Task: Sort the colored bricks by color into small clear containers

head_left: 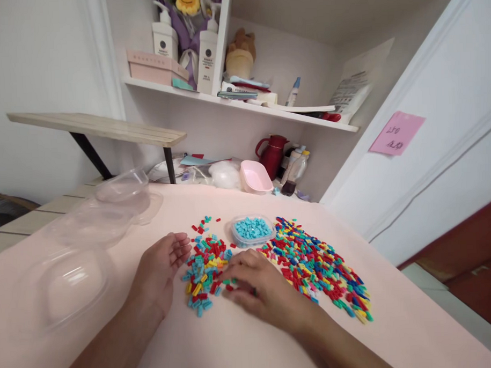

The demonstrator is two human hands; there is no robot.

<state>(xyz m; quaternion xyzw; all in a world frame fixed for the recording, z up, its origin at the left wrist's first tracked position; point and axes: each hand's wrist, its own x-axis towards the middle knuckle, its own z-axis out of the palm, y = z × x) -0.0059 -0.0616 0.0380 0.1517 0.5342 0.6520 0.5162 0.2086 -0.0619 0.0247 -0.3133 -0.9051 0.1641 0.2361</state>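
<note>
pink tabletop (182, 347) bears bricks (203, 262) between left fingers (180, 252) and right fingers (239, 273).

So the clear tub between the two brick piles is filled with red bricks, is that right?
No, the colour is wrong: the head view shows the clear tub between the two brick piles filled with light blue bricks.

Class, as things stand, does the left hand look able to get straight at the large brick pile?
Probably not: the right hand and small brick pile lie between the left hand and the large brick pile.
</note>
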